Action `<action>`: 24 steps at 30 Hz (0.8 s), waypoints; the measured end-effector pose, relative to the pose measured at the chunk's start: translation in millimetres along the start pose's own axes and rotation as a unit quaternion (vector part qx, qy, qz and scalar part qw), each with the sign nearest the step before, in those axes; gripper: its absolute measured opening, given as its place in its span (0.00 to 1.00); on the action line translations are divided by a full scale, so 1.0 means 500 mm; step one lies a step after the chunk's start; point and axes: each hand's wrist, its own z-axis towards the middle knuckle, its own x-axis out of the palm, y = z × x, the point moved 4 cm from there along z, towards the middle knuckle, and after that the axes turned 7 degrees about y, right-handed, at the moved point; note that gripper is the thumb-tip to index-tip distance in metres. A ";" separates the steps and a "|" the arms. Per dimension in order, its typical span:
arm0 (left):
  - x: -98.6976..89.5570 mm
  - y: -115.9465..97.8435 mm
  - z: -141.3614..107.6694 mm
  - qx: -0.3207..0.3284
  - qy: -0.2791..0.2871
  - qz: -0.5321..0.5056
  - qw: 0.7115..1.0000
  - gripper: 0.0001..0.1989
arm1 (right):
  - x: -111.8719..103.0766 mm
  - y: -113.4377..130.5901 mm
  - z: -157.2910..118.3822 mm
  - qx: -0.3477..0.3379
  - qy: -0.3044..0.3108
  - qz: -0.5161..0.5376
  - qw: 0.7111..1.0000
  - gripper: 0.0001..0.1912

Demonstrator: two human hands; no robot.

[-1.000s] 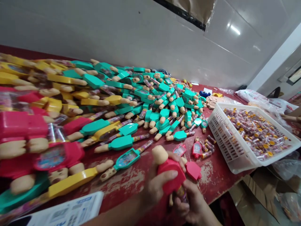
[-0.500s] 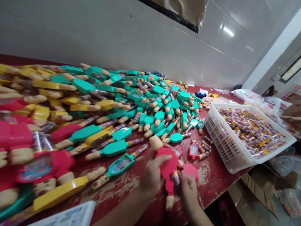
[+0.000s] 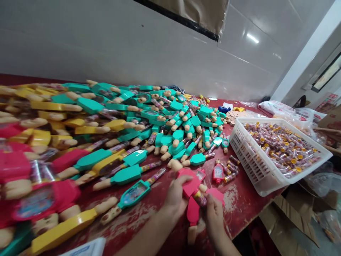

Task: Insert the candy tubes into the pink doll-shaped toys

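Note:
My left hand [image 3: 174, 195] is closed around a pink plastic toy [image 3: 188, 182] with a beige rounded end pointing away from me. At the toy's near end, a small clear candy tube [image 3: 199, 198] with purple print and a yellow end lines up with it. The fingers of my right hand [image 3: 214, 213] pinch this tube; whether it is seated in the toy, I cannot tell. Another pink toy [image 3: 193, 211] lies below the hands, and one more [image 3: 216, 194] is partly hidden behind my right fingers.
A big pile of green toys [image 3: 133, 175], yellow toys [image 3: 64, 227] and pink toys [image 3: 37, 206] spreads across the red table [image 3: 247, 209]. On the right stands a white basket [image 3: 255, 177] full of candy tubes. Several loose tubes [image 3: 229, 177] lie beside a small pink toy [image 3: 218, 172].
The tube's yellow end shows more clearly now at the toy's near end, between my hands. Both hands stay nearly in place. The whole view has shifted slightly.

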 end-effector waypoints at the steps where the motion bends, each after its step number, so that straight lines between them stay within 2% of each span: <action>1: -0.004 0.009 -0.001 0.014 -0.032 0.003 0.999 0.21 | -0.012 0.017 0.001 -0.086 -0.040 -0.074 0.993 0.26; 2: -0.007 0.017 -0.005 0.031 -0.052 0.005 0.998 0.21 | -0.018 0.029 0.002 -0.149 -0.052 -0.133 0.979 0.24; 3: -0.008 0.023 -0.012 0.046 -0.057 0.006 0.997 0.21 | -0.019 0.034 0.003 -0.179 -0.040 -0.165 0.969 0.24; 4: -0.007 0.027 -0.020 0.053 -0.043 0.006 0.998 0.21 | -0.019 0.032 0.004 -0.171 -0.010 -0.157 0.973 0.24; 5: -0.004 0.028 -0.027 0.049 -0.013 0.007 0.999 0.20 | -0.015 0.024 0.006 -0.128 0.035 -0.110 0.985 0.26; 6: 0.001 0.027 -0.033 0.030 0.031 0.007 0.999 0.20 | -0.006 0.011 0.004 -0.054 0.097 -0.033 0.993 0.28; 7: 0.006 0.024 -0.036 0.001 0.081 0.007 0.997 0.20 | 0.009 -0.002 -0.002 0.035 0.166 0.060 0.984 0.30; 9: 0.016 0.012 -0.039 -0.056 0.170 0.003 0.984 0.20 | 0.040 -0.017 -0.025 0.186 0.268 0.223 0.919 0.32; 10: 0.019 0.004 -0.037 -0.073 0.198 -0.001 0.977 0.20 | 0.051 -0.018 -0.035 0.227 0.289 0.264 0.892 0.33; 11: 0.020 -0.003 -0.034 -0.080 0.212 -0.004 0.974 0.20 | 0.056 -0.019 -0.038 0.237 0.285 0.271 0.888 0.33; 12: 0.019 -0.009 -0.030 -0.079 0.212 -0.005 0.974 0.20 | 0.054 -0.018 -0.036 0.217 0.263 0.245 0.908 0.33; 13: 0.017 -0.011 -0.026 -0.072 0.200 -0.005 0.977 0.20 | 0.046 -0.015 -0.030 0.169 0.227 0.185 0.941 0.33; 14: 0.013 -0.011 -0.024 -0.063 0.179 -0.004 0.982 0.21 | 0.034 -0.009 -0.023 0.095 0.181 0.093 0.974 0.32; 15: 0.008 -0.009 -0.023 -0.049 0.149 0.000 0.988 0.21 | 0.022 0.002 -0.018 0.002 0.130 -0.020 0.991 0.31; 16: 0.001 -0.005 -0.023 -0.031 0.114 0.005 0.993 0.23 | 0.012 0.014 -0.017 -0.098 0.080 -0.141 0.982 0.28; 18: -0.013 0.004 -0.028 0.013 0.033 0.017 0.999 0.26 | 0.004 0.031 -0.027 -0.255 -0.003 -0.338 0.906 0.21; 19: -0.019 0.008 -0.031 0.034 -0.004 0.025 0.999 0.28 | 0.004 0.032 -0.032 -0.295 -0.031 -0.396 0.869 0.20; 20: -0.024 0.011 -0.034 0.049 -0.036 0.031 0.998 0.29 | 0.006 0.031 -0.035 -0.313 -0.046 -0.425 0.848 0.20; 21: -0.026 0.014 -0.035 0.056 -0.054 0.037 0.996 0.31 | 0.008 0.028 -0.036 -0.309 -0.048 -0.428 0.848 0.21; 22: -0.026 0.016 -0.036 0.054 -0.058 0.042 0.996 0.33 | 0.010 0.023 -0.034 -0.285 -0.040 -0.405 0.868 0.22; 24: -0.025 0.016 -0.034 0.034 -0.034 0.053 0.997 0.36 | 0.019 0.006 -0.024 -0.186 0.025 -0.284 0.940 0.24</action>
